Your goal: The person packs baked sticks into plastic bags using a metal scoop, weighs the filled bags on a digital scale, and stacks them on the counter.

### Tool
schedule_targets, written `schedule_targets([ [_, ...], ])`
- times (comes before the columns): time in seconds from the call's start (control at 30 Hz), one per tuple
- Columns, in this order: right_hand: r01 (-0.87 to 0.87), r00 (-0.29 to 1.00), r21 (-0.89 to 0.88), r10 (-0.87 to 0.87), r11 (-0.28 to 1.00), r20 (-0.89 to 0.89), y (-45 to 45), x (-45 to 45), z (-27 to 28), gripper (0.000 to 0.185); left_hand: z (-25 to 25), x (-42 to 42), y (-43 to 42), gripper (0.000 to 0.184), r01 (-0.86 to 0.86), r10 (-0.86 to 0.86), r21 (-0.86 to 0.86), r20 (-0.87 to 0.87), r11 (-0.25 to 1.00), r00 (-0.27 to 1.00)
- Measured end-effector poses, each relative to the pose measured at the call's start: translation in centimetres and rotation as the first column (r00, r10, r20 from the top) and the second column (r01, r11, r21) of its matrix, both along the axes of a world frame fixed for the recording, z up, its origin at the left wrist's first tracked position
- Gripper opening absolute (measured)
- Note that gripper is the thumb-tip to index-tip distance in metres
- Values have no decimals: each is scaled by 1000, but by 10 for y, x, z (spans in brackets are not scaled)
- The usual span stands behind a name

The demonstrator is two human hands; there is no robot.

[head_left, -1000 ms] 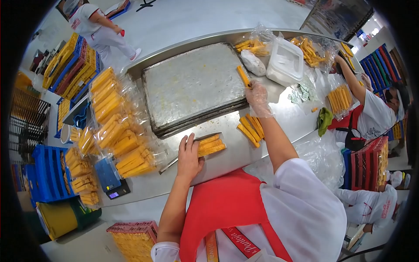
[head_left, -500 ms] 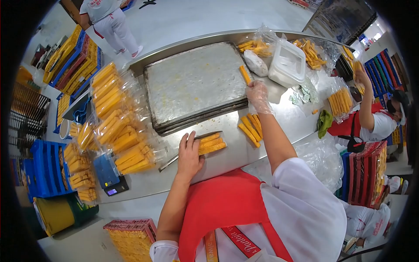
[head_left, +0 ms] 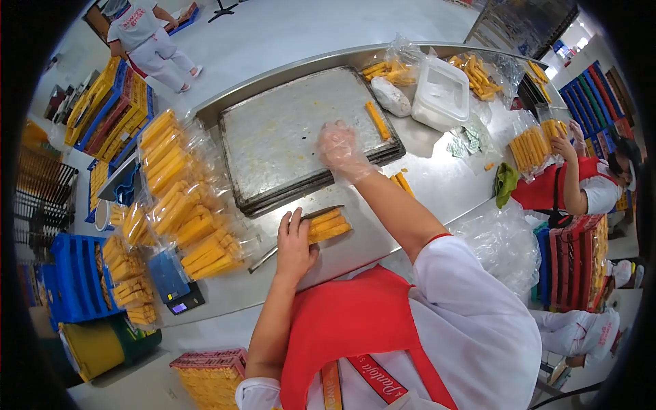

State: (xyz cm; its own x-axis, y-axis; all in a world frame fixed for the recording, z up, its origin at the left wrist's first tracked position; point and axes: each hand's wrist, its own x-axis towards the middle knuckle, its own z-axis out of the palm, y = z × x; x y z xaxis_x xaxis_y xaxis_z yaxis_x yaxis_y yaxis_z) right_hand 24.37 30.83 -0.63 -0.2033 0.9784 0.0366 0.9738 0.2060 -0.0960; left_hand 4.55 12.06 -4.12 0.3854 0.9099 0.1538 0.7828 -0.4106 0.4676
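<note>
Yellow sticks (head_left: 329, 228) | left hand (head_left: 295, 249): fingers slightly apart, beside | right hand (head_left: 339, 145): over tray (head_left: 273, 130), fingers' grip unclear

Red strap with black edging (head_left: 378, 379): white script "Pantoja" legible. Orange strap (head_left: 331, 386): lettering only partly legible. White shirt of standing person (head_left: 135, 24): red print, blurred, lower word appears "GREAT". Small lit purple display (head_left: 179, 308): digits unreadable.

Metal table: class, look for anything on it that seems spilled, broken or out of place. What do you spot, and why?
A small orange piece lies alone on the table near the green cloth, away from the bagged sticks, perhaps broken off. Dark specks dot the metal tray.
</note>
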Motion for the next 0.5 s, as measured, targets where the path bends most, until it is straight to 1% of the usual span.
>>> schedule_targets([
  [0.03, -4, 1000, 0, 4, 1000, 1, 0, 2, -1, 39, -1, 0, 0, 66, -4, 4, 0, 1, 1000, 1000],
  [0.1, 26, 991, 155, -5, 988, -135, -4, 14, -7, 46, -4, -2, 1, 63, 22, -21, 57, -12, 998, 1000],
  [0.17, 230, 948, 216, -168, 949, -272, -8, 42, -15, 43, -3, -2, 0, 64, 14, -14, 42, -9, 999, 1000],
  [0.23, 470, 859, 395, -304, 790, -413, -15, 73, -19, 44, -3, -2, 0, 65, 5, -5, 22, -3, 1000, 1000],
  [0.27, 589, 791, 270, -474, 762, -387, -13, 83, -18, 40, -4, -2, 1, 67, 5, -4, 27, -5, 1000, 1000],
  [0.3, 699, 700, 142, -632, 700, -333, -13, 91, -13, 39, -6, -2, 0, 68, 6, -6, 26, -9, 1000, 1000],
  [0.33, 699, 700, 127, -637, 704, -322, -8, 109, -27, 39, -7, -2, 0, 68, 5, -5, 7, -11, 1000, 1000],
  [0.4, 478, 867, 156, -435, 865, -244, 3, 145, -73, 38, -8, -3, 0, 69, 11, -12, 52, 3, 999, 1000],
  [0.43, 475, 868, 142, -437, 868, -237, 4, 146, -68, 38, -8, -3, 1, 70, 15, -16, 44, 13, 999, 1000],
  [0.5, 613, 694, 10, -532, 790, -485, 6, 150, -51, 35, -8, -4, 1, 70, 16, -17, 28, 19, 999, 1000],
])
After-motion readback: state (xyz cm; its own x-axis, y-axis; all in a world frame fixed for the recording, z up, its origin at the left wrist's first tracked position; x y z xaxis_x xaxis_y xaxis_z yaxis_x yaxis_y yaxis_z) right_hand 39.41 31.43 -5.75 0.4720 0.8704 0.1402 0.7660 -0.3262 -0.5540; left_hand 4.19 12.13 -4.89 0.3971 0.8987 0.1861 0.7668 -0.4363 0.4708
